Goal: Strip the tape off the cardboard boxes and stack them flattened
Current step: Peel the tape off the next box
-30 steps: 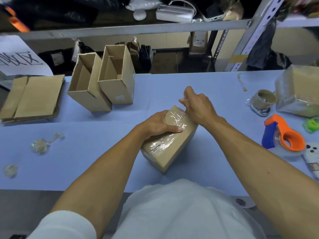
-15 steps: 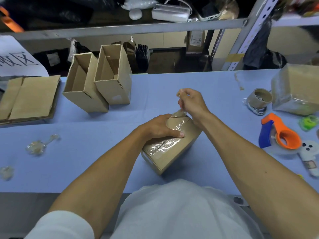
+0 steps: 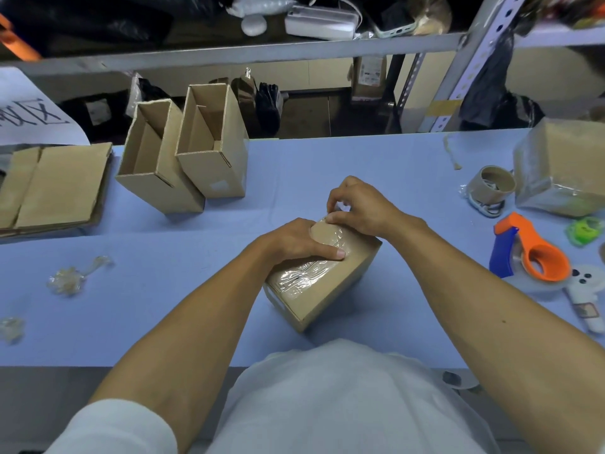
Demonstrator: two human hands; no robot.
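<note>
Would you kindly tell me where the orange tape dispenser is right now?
In the head view, the orange tape dispenser lies on the table's right side, just below the empty tape roll.

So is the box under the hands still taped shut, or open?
Shut. The box has its top closed, with clear tape across it; the left hand grips it while the right hand pinches tape at the far edge.

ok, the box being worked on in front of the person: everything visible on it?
The taped box is a small closed box of plain brown cardboard, lying on the blue table at a diagonal, one corner toward the person. Wrinkled clear tape runs along its top. The left hand holds it down, thumb across the top; the right hand pinches tape at the far end.
</note>
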